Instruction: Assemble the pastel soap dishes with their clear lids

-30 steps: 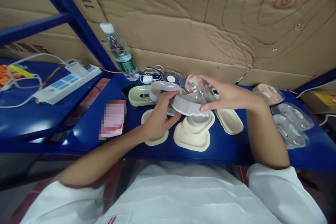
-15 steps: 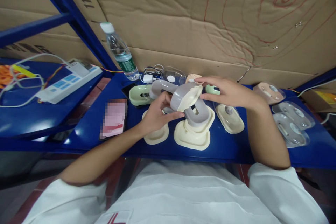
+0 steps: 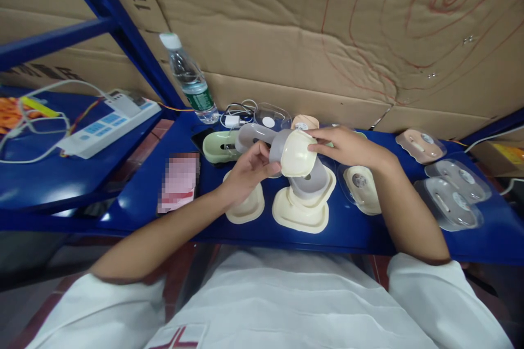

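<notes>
My left hand (image 3: 248, 174) is closed on the edge of a small grey plastic soap-dish shell (image 3: 277, 146), held tilted above the bench. Against its right side is a cream soap-dish tray (image 3: 298, 154), which my right hand (image 3: 346, 144) grips at its upper right edge. Whether the two parts are fitted together I cannot tell. Below them another grey shell (image 3: 309, 185) rests on stacked cream trays (image 3: 301, 218). Left of that stack lies a single cream tray (image 3: 248, 207), partly behind my left hand.
On the blue bench (image 3: 347, 234) are a phone (image 3: 178, 182), a water bottle (image 3: 192, 84), a green soap dish (image 3: 219, 146) and a cream tray with a label (image 3: 362, 188). Clear-lidded grey dishes (image 3: 454, 204) sit at the right. Behind rises a cardboard wall (image 3: 266, 27).
The cream tray has turned so its broad face shows toward me, lying against the grey shell. My right hand has moved slightly left and down with it.
</notes>
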A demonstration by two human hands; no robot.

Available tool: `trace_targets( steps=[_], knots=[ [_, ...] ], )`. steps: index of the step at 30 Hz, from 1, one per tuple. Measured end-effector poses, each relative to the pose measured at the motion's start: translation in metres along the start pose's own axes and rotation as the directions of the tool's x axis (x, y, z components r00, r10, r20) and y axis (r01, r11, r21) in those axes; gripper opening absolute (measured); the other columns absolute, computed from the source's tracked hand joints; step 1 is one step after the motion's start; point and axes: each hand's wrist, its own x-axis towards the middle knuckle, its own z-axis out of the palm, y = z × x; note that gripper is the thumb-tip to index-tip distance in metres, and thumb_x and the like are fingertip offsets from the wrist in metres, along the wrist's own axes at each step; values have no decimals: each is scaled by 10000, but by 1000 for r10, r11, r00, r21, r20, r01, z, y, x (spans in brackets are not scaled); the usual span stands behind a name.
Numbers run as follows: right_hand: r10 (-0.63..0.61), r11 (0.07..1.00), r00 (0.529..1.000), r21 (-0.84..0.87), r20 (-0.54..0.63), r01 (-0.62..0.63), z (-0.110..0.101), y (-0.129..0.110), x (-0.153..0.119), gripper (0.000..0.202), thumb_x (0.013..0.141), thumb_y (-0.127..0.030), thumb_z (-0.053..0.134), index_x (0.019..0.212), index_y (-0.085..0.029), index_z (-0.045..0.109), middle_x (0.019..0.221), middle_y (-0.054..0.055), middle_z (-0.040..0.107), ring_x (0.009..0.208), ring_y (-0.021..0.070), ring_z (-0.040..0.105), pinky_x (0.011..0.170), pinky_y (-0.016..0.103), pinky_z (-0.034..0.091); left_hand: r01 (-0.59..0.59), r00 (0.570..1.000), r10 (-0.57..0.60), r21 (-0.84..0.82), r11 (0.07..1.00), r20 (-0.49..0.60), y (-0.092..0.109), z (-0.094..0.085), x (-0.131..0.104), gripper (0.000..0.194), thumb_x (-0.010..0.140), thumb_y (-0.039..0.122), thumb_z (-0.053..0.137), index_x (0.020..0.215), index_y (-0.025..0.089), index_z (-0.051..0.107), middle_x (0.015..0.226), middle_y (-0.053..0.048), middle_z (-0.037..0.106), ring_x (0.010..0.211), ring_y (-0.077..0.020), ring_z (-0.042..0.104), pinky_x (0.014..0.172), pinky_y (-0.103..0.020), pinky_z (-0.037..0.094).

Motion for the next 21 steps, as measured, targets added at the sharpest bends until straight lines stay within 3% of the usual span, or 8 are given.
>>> trace_targets(
  steps=[5,10,13,16,21],
  knots=[
    [3,1000,999,21,-37,-2,-1,0,2,477,1088,-532,522,1438,-269,714,1269,42,808,1007,264,762,925,369,574,10,999,-12,-46,999,-31,4,-7,3,543,790,529,965,848,221,522,784,59,591,700,-98,555,667,-224,470],
    [41,999,983,19,-176,-38,0,1,4,553,1046,-524,611,1552,-303,634,1457,53,733,1088,285,762,1029,429,583,-33,999,31,-77,997,-25,4,-3,1,491,832,481,949,919,230,536,834,56,668,758,-103,662,719,-234,585],
    [56,998,975,31,-216,-51,8,5,8,639,1002,-505,682,1597,-295,582,1458,67,729,984,269,768,974,439,610,-70,991,61,-75,995,-115,3,1,-1,478,852,500,927,972,238,546,901,53,694,830,-115,711,761,-273,667],
    [41,997,980,79,-196,-26,17,12,13,608,984,-502,698,1544,-277,630,1490,80,707,910,244,765,915,420,627,-84,975,70,-62,995,-213,1,2,-2,482,844,521,928,991,238,566,897,62,681,832,-100,711,789,-273,694],
    [61,994,971,100,-233,-38,22,19,15,540,956,-491,733,1437,-247,697,1419,90,747,910,242,757,875,406,627,-87,966,64,-82,993,-252,-2,2,0,439,857,483,926,988,227,595,907,66,672,857,-88,705,851,-291,705]
  ],
)
